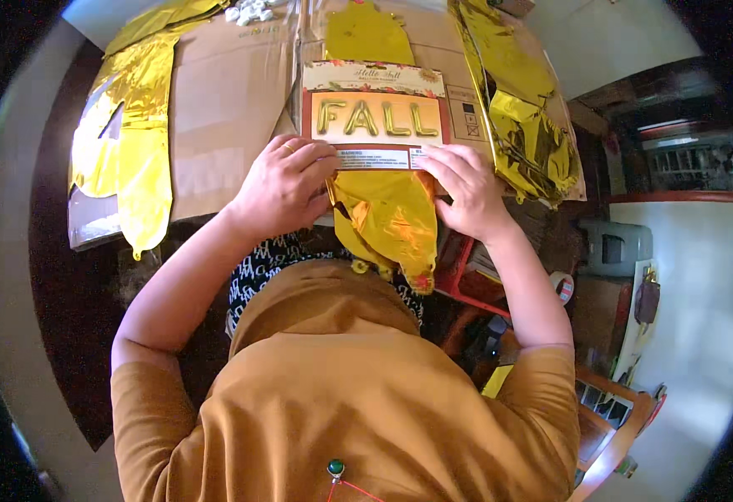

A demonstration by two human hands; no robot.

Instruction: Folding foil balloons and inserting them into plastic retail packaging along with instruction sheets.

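Observation:
A printed balloon packaging card [375, 79] with a picture of gold letter balloons lies in front of me over a flat gold foil balloon [392, 213]. My left hand [287, 184], with a ring on one finger, is closed at the card's lower left corner. Its opposite lower corner is pinched by my right hand [467, 188], with the thumb underneath. From under the card the foil hangs over the near edge toward my lap, and more of it shows above the card. The exact grip of each thumb on card or foil is partly hidden.
A large cardboard box [224, 109] forms the work surface. Flat gold foil balloons drape over its left [145, 142] and right [525, 125] sides. Small white pieces [249, 11] lie at the far edge. A tape roll [562, 287] and grey case [613, 248] are at right.

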